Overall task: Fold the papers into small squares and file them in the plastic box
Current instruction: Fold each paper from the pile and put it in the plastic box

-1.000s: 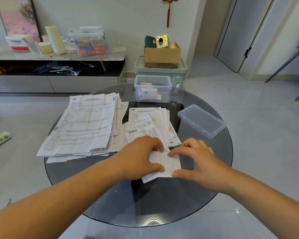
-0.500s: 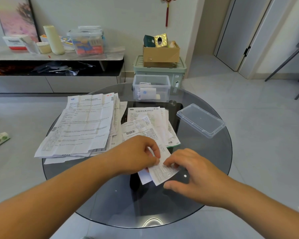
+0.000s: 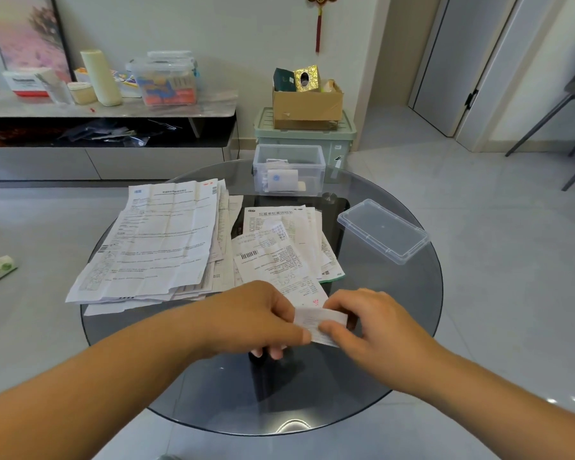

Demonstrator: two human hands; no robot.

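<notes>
Head view: the left hand (image 3: 256,320) and the right hand (image 3: 372,330) each pinch one small folded paper (image 3: 319,322) between thumb and fingers, over the near part of the round glass bench (image 3: 395,293). A large stack (image 3: 156,240) and a smaller stack (image 3: 279,247) of unfolded papers lie beyond the hands. The open plastic box (image 3: 289,171) stands at the far edge and contains folded papers. Its lid (image 3: 382,230) lies to the right.

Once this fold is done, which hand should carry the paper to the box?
Left, probably. The left hand and right hand both pinch the folded paper, but the open plastic box stands almost straight beyond the left one; the right sits further aside, nearer the lid.
</notes>
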